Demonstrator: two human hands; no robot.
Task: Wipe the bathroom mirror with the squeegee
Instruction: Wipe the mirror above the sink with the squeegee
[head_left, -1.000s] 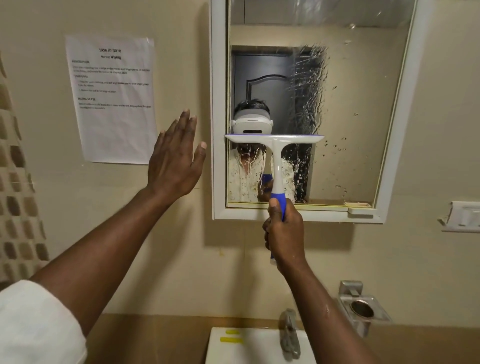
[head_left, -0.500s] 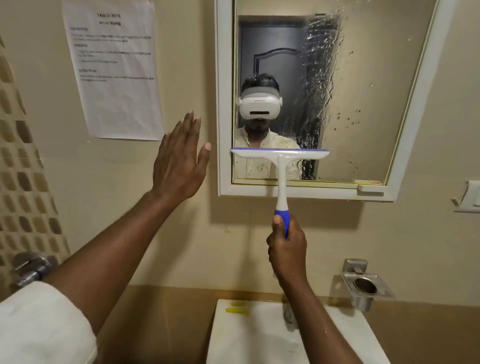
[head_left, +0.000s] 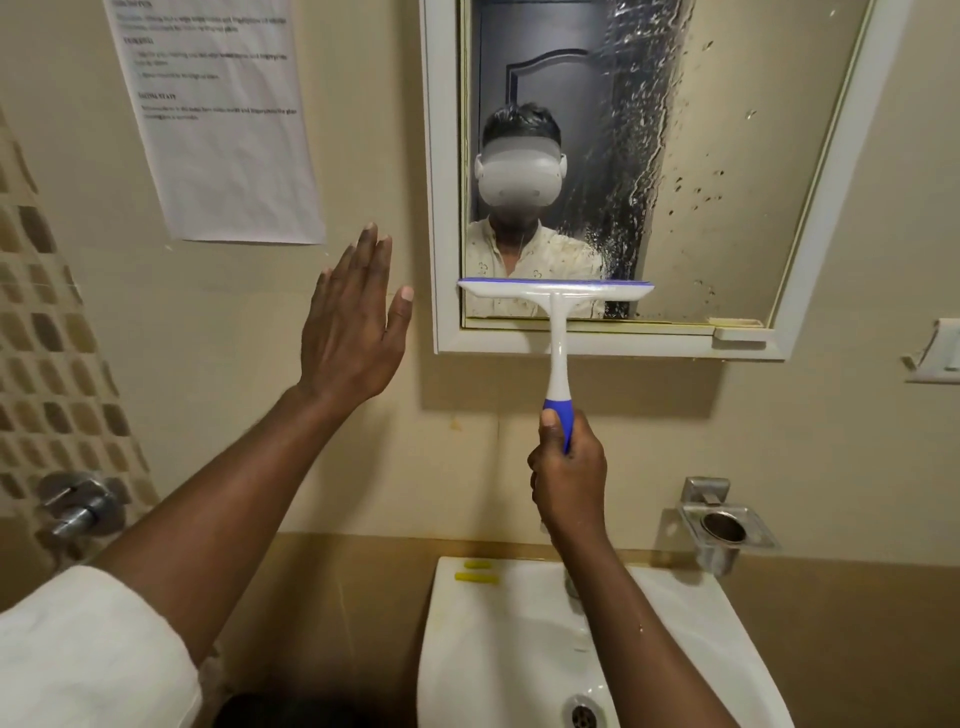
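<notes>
The squeegee (head_left: 556, 296) has its blade near the bottom edge of the mirror (head_left: 727, 182). The glass above the blade looks clear, while the strip to its right is full of water drops and streaks, so I judge more passes are left. The right hand (head_left: 569, 467) has a closed grip around the blue rubbery handle. The left hand (head_left: 353, 332) is flat with straight fingers, holding nothing, left of the white mirror frame.

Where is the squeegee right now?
In the head view, the squeegee is low on the mirror, its blade just above the bottom frame, held by the right hand above the sink.
</notes>
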